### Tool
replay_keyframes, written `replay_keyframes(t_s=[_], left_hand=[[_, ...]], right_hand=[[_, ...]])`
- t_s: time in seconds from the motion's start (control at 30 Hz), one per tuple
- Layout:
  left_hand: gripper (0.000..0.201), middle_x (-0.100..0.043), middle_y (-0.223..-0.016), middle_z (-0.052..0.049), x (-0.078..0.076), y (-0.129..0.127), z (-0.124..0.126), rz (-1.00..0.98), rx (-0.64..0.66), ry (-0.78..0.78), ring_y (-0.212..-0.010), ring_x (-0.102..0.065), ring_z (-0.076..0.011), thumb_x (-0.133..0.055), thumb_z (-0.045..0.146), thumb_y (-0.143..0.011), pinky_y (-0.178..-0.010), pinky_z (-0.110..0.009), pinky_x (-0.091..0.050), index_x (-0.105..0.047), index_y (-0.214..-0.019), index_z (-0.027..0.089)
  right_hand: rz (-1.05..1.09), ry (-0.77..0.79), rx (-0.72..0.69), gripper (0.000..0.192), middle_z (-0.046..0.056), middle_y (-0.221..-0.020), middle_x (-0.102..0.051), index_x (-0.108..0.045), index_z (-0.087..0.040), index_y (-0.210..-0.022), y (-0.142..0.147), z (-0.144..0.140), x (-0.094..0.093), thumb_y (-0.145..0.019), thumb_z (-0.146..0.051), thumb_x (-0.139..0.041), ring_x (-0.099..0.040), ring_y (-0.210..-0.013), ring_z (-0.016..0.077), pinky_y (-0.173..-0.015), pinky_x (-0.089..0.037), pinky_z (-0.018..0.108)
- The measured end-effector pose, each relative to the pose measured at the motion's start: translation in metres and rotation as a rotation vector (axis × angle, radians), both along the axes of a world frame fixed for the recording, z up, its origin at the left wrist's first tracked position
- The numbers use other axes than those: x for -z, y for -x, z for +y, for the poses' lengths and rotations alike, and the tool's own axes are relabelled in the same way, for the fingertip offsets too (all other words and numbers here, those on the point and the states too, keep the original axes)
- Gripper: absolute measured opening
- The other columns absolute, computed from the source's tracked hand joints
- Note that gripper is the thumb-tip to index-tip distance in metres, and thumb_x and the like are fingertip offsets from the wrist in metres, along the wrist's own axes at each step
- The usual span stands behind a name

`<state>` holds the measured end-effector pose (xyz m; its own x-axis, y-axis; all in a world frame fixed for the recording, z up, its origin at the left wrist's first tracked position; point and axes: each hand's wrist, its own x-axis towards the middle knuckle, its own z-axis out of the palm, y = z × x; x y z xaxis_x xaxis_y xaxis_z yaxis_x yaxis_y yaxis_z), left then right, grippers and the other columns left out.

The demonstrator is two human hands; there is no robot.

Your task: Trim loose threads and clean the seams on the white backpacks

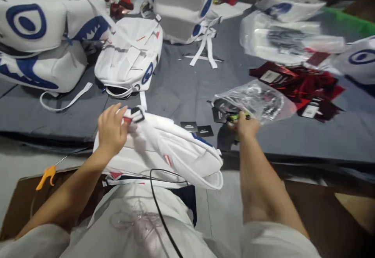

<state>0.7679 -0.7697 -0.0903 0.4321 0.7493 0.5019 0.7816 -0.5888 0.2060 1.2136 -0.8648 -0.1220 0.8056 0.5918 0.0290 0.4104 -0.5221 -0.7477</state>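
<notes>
A white backpack [178,148] with blue trim lies on its side against my body at the table's front edge. My left hand [113,129] is closed on its end, beside a black strap buckle [137,114]. To the right, my right hand [247,126] is closed around a small lime-green and black tool [234,117], whose kind I cannot make out. Black tags [218,115] and a clear plastic bag [260,100] lie right by that hand. Two flat black cards [204,130] rest on the table between the backpack and my right hand.
More white backpacks [129,55] stand and lie across the dark table cover [187,82]. Red foil packets [304,82] with labels are heaped at the right, near plastic-wrapped items [281,39]. An orange-handled air gun [47,176] hangs low at the left.
</notes>
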Motion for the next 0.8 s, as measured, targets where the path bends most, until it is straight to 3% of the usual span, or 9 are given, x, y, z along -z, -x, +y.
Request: replay_keyframes(t_s=[0.13, 0.23, 0.33, 0.4, 0.43, 0.5, 0.57, 0.67, 0.8], left_hand=[[0.044, -0.062, -0.136, -0.011, 0.002, -0.025, 0.041, 0.049, -0.038, 0.104, -0.126, -0.052, -0.0297, -0.03, 0.042, -0.104, -0.103, -0.044, -0.037, -0.059, -0.133, 0.023], [0.044, -0.068, -0.121, -0.011, 0.002, -0.039, 0.056, 0.061, -0.059, 0.142, -0.115, -0.056, -0.0304, -0.031, 0.044, -0.105, -0.097, -0.044, -0.039, -0.064, -0.124, 0.023], [0.044, -0.065, -0.128, -0.012, 0.003, -0.042, 0.056, -0.024, -0.025, 0.098, -0.12, -0.054, -0.0293, -0.033, 0.045, -0.105, -0.099, -0.042, -0.039, -0.06, -0.13, 0.02], [0.043, -0.061, -0.133, -0.015, 0.006, -0.034, 0.048, -0.14, 0.003, -0.015, -0.124, -0.051, -0.0279, -0.035, 0.043, -0.105, -0.102, -0.041, -0.037, -0.056, -0.131, 0.016], [0.042, -0.061, -0.131, -0.016, 0.007, -0.028, 0.042, -0.187, 0.006, -0.074, -0.124, -0.051, -0.0276, -0.035, 0.042, -0.105, -0.103, -0.041, -0.037, -0.057, -0.127, 0.014], [0.036, -0.065, -0.117, -0.015, 0.008, -0.013, 0.026, -0.188, 0.05, -0.129, -0.114, -0.055, -0.0271, -0.035, 0.038, -0.104, -0.1, -0.042, -0.037, -0.06, -0.114, 0.015], [0.03, -0.067, -0.108, -0.013, 0.006, 0.0, 0.01, -0.059, 0.154, -0.077, -0.105, -0.058, -0.0269, -0.041, 0.038, -0.103, -0.094, -0.041, -0.038, -0.061, -0.108, 0.017], [0.031, -0.068, -0.106, -0.011, -0.005, 0.009, -0.008, 0.157, 0.233, 0.087, -0.1, -0.059, -0.0274, -0.06, 0.039, -0.096, -0.087, -0.04, -0.039, -0.06, -0.116, 0.016], [0.027, -0.068, -0.101, -0.009, -0.018, 0.004, -0.018, 0.246, 0.226, 0.197, -0.099, -0.06, -0.0279, -0.07, 0.033, -0.09, -0.086, -0.04, -0.038, -0.062, -0.109, 0.016]], right_hand=[[-0.077, 0.197, -0.037, 0.017, 0.002, -0.046, -0.053, -0.064, -0.02, -0.08, 0.021, -0.021, -0.037, -0.083, -0.036, -0.065, -0.064, -0.062, 0.0277, -0.071, -0.045, 0.043], [-0.207, 0.097, -0.139, 0.03, 0.007, -0.075, -0.071, -0.069, -0.021, -0.111, 0.076, -0.058, -0.071, -0.085, -0.035, -0.065, -0.068, -0.07, 0.0259, -0.085, -0.048, 0.044], [-0.278, -0.138, -0.534, 0.031, 0.004, -0.084, -0.074, -0.068, -0.026, -0.12, 0.155, -0.08, -0.088, -0.091, -0.029, -0.057, -0.068, -0.065, 0.0205, -0.075, -0.053, 0.037], [-0.149, -0.052, -0.938, 0.037, 0.005, -0.091, -0.075, -0.066, -0.027, -0.125, 0.201, -0.075, -0.085, -0.091, -0.022, -0.052, -0.069, -0.069, 0.0203, -0.067, -0.053, 0.032], [-0.131, 0.032, -1.025, 0.044, 0.007, -0.097, -0.075, -0.063, -0.027, -0.131, 0.217, -0.067, -0.08, -0.09, -0.019, -0.05, -0.069, -0.071, 0.0213, -0.064, -0.052, 0.032], [-0.182, 0.167, -0.964, 0.057, 0.013, -0.11, -0.072, -0.052, -0.022, -0.145, 0.233, -0.044, -0.068, -0.088, -0.017, -0.049, -0.069, -0.076, 0.025, -0.06, -0.051, 0.033], [-0.285, 0.193, -0.761, 0.065, 0.019, -0.12, -0.067, -0.042, -0.015, -0.152, 0.229, -0.021, -0.059, -0.087, -0.018, -0.05, -0.068, -0.083, 0.0289, -0.064, -0.052, 0.036], [-0.295, 0.079, -0.673, 0.061, 0.02, -0.125, -0.063, -0.053, -0.014, -0.143, 0.211, 0.0, -0.057, -0.082, -0.024, -0.057, -0.067, -0.095, 0.03, -0.075, -0.054, 0.04], [0.275, -0.137, -0.615, 0.05, 0.012, -0.107, -0.069, -0.062, -0.017, -0.124, 0.213, 0.002, -0.069, -0.08, -0.041, -0.064, -0.067, -0.073, 0.0192, -0.053, -0.046, 0.027]])
